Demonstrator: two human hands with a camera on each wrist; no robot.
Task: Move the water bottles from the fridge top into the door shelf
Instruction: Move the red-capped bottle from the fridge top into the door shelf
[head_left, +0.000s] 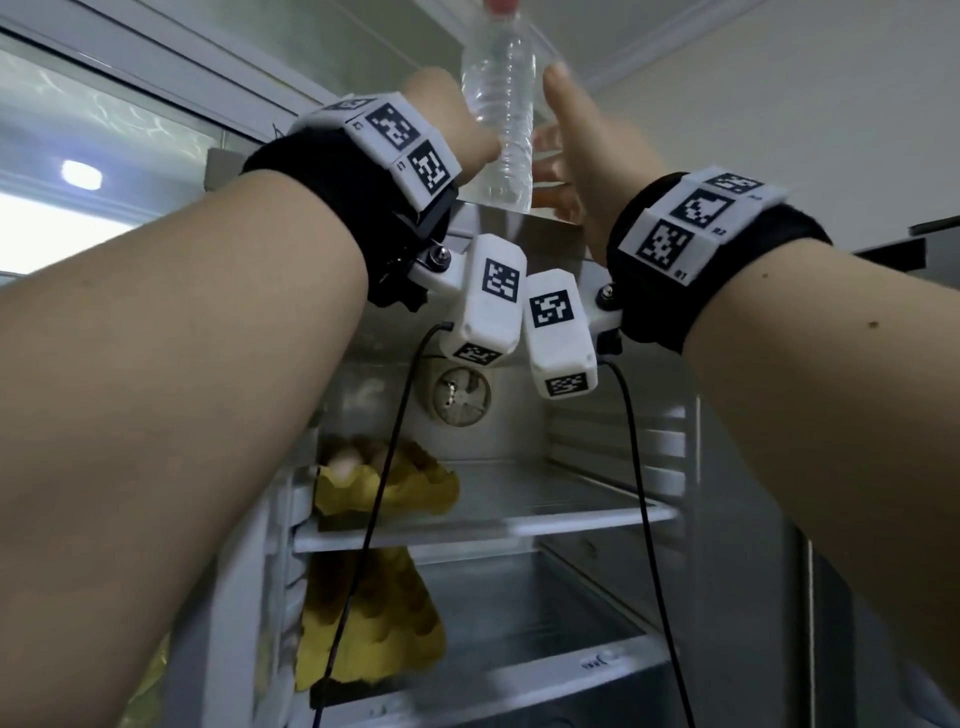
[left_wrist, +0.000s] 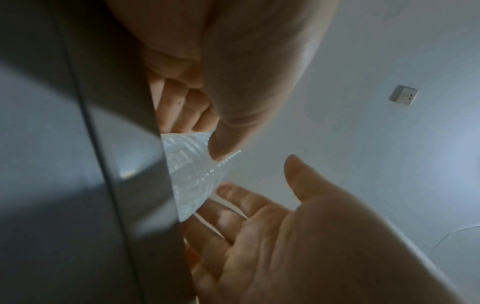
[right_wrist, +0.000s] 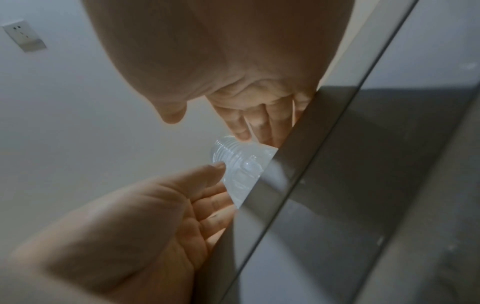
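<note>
A clear ribbed water bottle (head_left: 501, 119) with a red cap stands upright on the fridge top (head_left: 553, 222), close to its front edge. My left hand (head_left: 480, 148) grips its lower body from the left; in the left wrist view the thumb lies on the bottle (left_wrist: 191, 174) and the fingers curl behind it. My right hand (head_left: 555, 130) is open just right of the bottle, thumb up and fingers stretched toward it. Whether its fingertips (right_wrist: 244, 136) touch the bottle (right_wrist: 240, 164) I cannot tell. The fridge edge hides the bottle's base.
Below my arms the fridge stands open, with glass shelves (head_left: 519, 512) and yellow egg cartons (head_left: 384, 483) at the left of two levels. A round fan cover (head_left: 461, 397) sits on the back wall. Wrist camera cables (head_left: 636, 467) hang in front of the shelves.
</note>
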